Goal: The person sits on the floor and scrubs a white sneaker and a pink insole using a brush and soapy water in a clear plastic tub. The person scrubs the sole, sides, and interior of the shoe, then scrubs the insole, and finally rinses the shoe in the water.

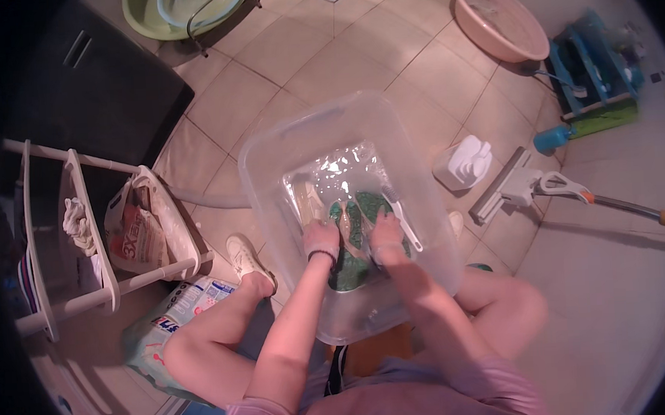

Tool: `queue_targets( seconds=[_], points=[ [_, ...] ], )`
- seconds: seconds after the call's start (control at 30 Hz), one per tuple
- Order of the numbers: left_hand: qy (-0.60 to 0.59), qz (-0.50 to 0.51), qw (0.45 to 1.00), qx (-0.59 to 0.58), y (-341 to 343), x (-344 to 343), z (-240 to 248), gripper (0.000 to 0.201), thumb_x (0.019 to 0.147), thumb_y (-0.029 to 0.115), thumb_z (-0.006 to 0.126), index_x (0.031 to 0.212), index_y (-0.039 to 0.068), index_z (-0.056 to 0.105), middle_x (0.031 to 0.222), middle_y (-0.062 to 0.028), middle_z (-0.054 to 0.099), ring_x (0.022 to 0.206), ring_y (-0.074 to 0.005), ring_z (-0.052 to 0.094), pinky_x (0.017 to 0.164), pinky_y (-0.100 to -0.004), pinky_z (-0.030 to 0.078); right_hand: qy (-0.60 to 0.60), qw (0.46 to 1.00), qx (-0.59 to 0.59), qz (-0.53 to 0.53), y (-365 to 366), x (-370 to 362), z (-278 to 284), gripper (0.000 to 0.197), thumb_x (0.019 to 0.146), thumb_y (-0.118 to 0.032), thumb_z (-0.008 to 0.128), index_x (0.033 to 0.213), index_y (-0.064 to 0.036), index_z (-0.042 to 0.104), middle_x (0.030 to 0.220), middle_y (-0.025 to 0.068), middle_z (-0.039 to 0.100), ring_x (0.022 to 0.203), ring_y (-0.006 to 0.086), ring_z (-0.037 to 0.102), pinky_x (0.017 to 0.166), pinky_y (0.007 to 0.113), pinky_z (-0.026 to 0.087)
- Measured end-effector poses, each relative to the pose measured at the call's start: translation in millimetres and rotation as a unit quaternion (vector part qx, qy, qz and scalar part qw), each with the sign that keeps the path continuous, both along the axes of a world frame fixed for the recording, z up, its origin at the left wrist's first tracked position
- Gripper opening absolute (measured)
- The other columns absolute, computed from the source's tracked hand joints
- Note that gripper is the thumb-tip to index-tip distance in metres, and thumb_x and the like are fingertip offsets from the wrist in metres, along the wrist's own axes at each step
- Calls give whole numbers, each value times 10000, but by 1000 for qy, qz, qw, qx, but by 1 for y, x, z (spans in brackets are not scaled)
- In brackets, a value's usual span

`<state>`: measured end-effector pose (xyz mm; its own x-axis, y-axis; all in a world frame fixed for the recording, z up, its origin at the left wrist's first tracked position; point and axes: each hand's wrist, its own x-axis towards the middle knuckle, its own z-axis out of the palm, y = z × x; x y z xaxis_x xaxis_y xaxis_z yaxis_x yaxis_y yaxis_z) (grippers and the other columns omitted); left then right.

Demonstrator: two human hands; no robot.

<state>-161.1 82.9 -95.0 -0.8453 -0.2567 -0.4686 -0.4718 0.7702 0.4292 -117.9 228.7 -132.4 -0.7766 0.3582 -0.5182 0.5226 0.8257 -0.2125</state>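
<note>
Between my legs stands a clear plastic tub (270,166) with shallow, glinting water in it. Two green, shoe-shaped pieces lie in the water: one green shoe (349,274) in the middle with a pale strip along it, another green shoe (372,202) to its right. My left hand (321,240) is at the left edge of the middle shoe, fingers curled down against it. My right hand (385,233) closes over the right shoe, fingertips partly hidden. A pale, long piece (307,200) lies left of them. Beside my right hand rests a white-handled brush (407,222).
Right of the tub are a white plastic jug (464,163) and a floor squeegee (523,186). A pink basin (499,22) and blue rack (592,66) stand far right. Green basins (146,18) are far left, a white shelf (100,295) and plastic bag (180,313) near left.
</note>
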Motion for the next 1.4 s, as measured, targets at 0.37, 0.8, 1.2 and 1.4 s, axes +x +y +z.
queue_targets(
  seconds=[0.37,0.8,1.2,1.4],
  points=[
    [-66,201,976,-45,14,-49,-46,358,759,140,624,1031,14,428,1029,-235,588,974,-406,573,852,-446,447,236,970,-40,-50,26,-28,-13,498,801,-272,588,1193,16,481,1139,228,517,1075,381,474,938,442,375],
    [-70,177,981,-24,-1,-53,-58,280,852,126,500,1088,43,374,1033,-259,582,981,-422,560,855,-467,429,61,948,-187,-250,44,-21,-40,358,853,-236,524,1136,-17,520,1071,250,580,1031,397,536,877,420,413],
    [132,135,982,-3,-14,-20,21,434,773,288,669,1028,54,407,897,-202,593,863,-399,585,749,-447,445,16,964,-105,-244,53,4,39,365,768,-235,595,1044,5,591,1012,248,612,989,392,575,835,433,453],
    [240,132,953,130,-19,0,59,440,813,392,641,932,16,446,812,-158,556,748,-300,546,726,-382,441,139,917,-230,-293,30,25,57,429,756,-296,657,1037,23,602,940,186,654,876,281,632,766,360,484]
  ],
)
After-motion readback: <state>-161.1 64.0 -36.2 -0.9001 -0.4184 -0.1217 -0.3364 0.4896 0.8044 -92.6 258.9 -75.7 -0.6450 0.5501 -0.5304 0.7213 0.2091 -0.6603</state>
